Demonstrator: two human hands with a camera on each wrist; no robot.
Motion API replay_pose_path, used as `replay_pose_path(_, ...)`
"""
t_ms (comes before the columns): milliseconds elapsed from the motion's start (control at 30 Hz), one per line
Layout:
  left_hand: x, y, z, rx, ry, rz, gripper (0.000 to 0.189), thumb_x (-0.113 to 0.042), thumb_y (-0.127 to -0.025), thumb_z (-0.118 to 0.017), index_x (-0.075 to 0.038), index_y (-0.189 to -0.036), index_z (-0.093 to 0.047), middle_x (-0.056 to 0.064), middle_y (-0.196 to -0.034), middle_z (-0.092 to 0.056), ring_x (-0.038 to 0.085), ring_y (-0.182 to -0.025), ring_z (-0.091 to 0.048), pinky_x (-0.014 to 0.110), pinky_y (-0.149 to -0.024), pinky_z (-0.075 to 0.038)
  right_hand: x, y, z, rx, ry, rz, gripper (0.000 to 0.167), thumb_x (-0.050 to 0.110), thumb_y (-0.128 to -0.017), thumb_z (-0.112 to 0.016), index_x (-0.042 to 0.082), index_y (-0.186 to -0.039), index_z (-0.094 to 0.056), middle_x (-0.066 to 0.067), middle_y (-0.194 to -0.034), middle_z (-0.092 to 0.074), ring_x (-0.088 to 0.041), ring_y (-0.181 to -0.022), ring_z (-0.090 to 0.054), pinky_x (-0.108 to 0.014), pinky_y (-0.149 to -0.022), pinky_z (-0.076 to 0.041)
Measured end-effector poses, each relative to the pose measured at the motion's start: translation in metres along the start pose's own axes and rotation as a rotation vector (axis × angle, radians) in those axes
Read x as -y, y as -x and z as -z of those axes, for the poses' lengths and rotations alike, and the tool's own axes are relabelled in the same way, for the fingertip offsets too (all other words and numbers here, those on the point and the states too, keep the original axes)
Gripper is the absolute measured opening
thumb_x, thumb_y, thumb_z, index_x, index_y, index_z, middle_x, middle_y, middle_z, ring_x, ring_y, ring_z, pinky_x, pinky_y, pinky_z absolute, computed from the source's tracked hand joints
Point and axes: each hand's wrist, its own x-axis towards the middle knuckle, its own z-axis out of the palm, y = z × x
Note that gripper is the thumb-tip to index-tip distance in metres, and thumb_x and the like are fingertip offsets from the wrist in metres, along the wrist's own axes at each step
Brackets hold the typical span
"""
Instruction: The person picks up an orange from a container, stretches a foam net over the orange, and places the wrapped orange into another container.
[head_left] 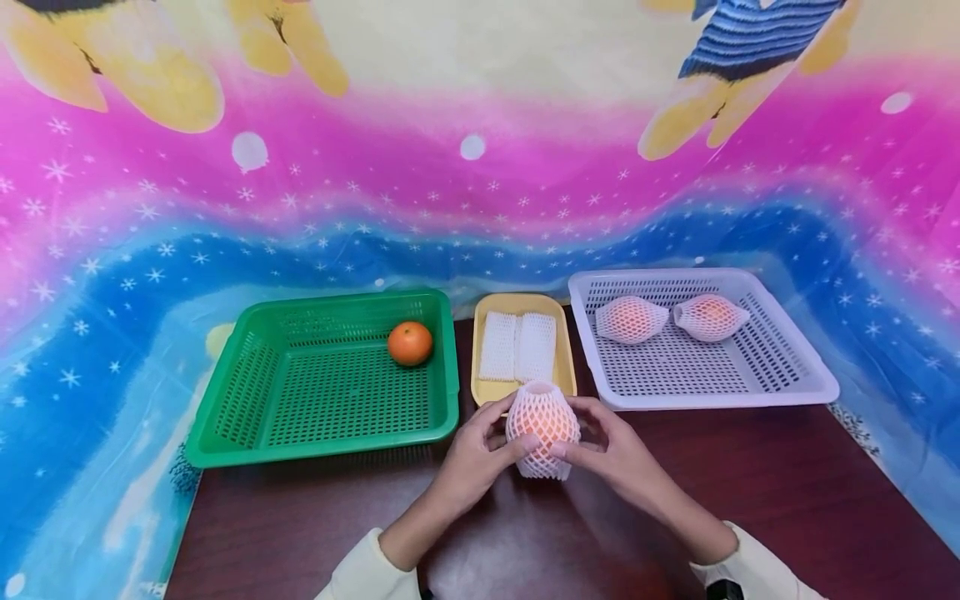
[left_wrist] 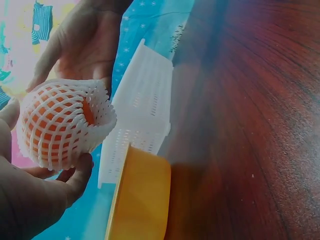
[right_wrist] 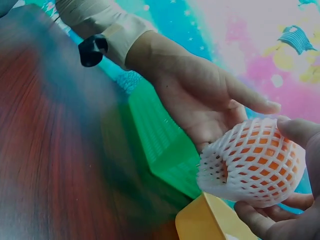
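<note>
An orange [head_left: 546, 421] in a white foam net sleeve [left_wrist: 60, 122] is held up in front of me between both hands. My left hand [head_left: 480, 448] grips it from the left, thumb on the near side. From the right, my right hand [head_left: 617, 450] grips it the same way, its thumb close to the other one. The sleeve's openings show at the top and bottom in the head view, and orange peel shows through the mesh. Just behind the fruit is a yellow tray [head_left: 486, 392] with flat white foam net sleeves [head_left: 517, 346] lying side by side.
At the left, a green basket [head_left: 322, 450] holds one bare orange [head_left: 410, 343]. A white basket [head_left: 712, 400] at the right holds two sleeved oranges [head_left: 632, 320]. All stand along the back of the dark wooden table [head_left: 787, 492], before a patterned cloth [head_left: 480, 208].
</note>
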Motion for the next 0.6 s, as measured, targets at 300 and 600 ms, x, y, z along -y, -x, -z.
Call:
replay_pose_path(300, -0.005, 0.000, 0.004, -0.005, 0.019, 0.008, 0.057, -0.018, -0.098, -0.069, -0.009, -0.151, -0.050, 0.016, -0.142, -0.057, 0.029, -0.119, -0.063, 0.019, -0.093, -0.055, 0.006, -0.003, -0.002, -0.005, -0.051, -0.036, 0.060, 0.014, -0.094, -0.072, -0.006, -0.144, -0.046, -0.028, -0.146, -0.051, -0.047, -0.136, -0.052, -0.022, -0.097, -0.055)
replay_pose_path(600, -0.009, -0.001, 0.003, -0.068, 0.070, 0.046, 0.054, -0.018, -0.094, -0.074, -0.005, -0.143, -0.055, 0.021, -0.126, -0.065, 0.018, -0.099, -0.068, 0.020, -0.081, -0.058, 0.012, -0.007, -0.008, -0.013, -0.101, -0.044, 0.061, 0.013, -0.097, -0.067, -0.006, -0.148, -0.040, -0.029, -0.143, -0.052, -0.026, -0.124, -0.062, -0.021, -0.092, -0.056)
